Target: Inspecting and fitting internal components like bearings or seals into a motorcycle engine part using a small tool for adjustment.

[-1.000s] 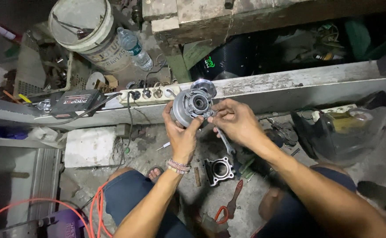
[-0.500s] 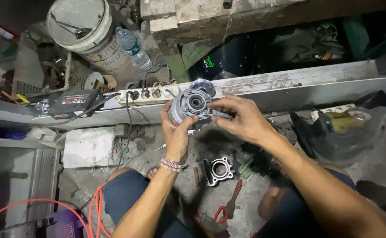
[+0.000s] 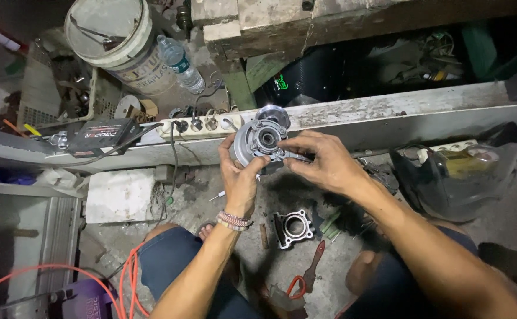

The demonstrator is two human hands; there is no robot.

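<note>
**Round metal housing held up and worked at its face**

Near the centre of the frame, slightly above the middle, a round grey metal housing (image 3: 261, 140) is held off the ground, its open face with a central bore turned toward the camera. It is gripped from below and from the left by the left hand (image 3: 239, 177), whose fingers are curled around the rim. The right hand (image 3: 322, 160) is brought in from the right; its fingertips (image 3: 287, 155) are pinched on a small slender metal piece (image 3: 297, 156) laid against the housing's right edge — whether this is a bolt or a thin tool cannot be told.

The step in hand is judged to be the fitting or loosening of a fastener at the housing's face. For the next move the housing would need to be kept steady by the left hand, while the small piece is kept square to its hole and turned with care, so that it is not dropped into the clutter below.

Lower centre, a square metal cylinder block (image 3: 293, 227) lies on the dirty floor, with red-handled pliers (image 3: 306, 277) just below it. A white power strip (image 3: 196, 125) rests on the ledge behind the housing, and a bucket (image 3: 117, 44) and a plastic bottle (image 3: 180, 64) stand in the upper left.
</note>
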